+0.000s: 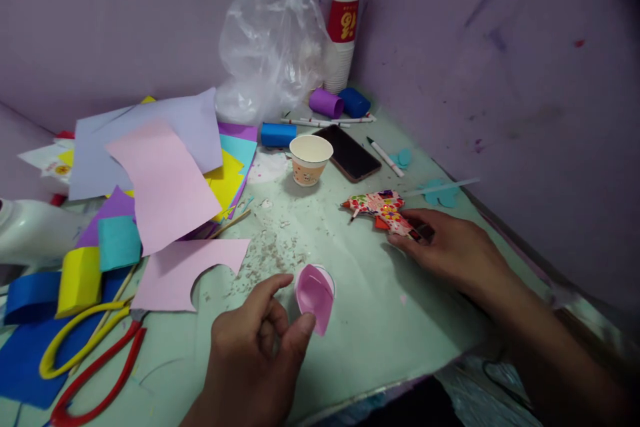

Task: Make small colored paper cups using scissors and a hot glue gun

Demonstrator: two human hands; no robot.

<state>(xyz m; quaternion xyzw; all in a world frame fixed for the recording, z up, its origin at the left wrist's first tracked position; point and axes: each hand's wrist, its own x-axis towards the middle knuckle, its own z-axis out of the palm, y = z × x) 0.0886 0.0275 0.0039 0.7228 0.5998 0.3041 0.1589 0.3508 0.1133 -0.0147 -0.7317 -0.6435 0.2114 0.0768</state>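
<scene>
My left hand [255, 347] pinches a small curled piece of pink paper [315, 293] between thumb and fingers, low over the pale green table [360, 320]. My right hand [450, 247] rests on the table at the right, its fingertips closed on one end of a folded, flower-patterned paper figure [383, 208] with red and orange parts. A larger pink sheet with a round cut-out [185, 270] lies just left of my left hand.
Coloured paper sheets [160, 160] are piled at the left, with scissors with yellow and red handles [90, 360] in front. A paper cup [310, 159], a phone [350, 152], markers [385, 157], paper rolls [327, 103], stacked cups [343, 40] and a plastic bag [273, 47] fill the back corner.
</scene>
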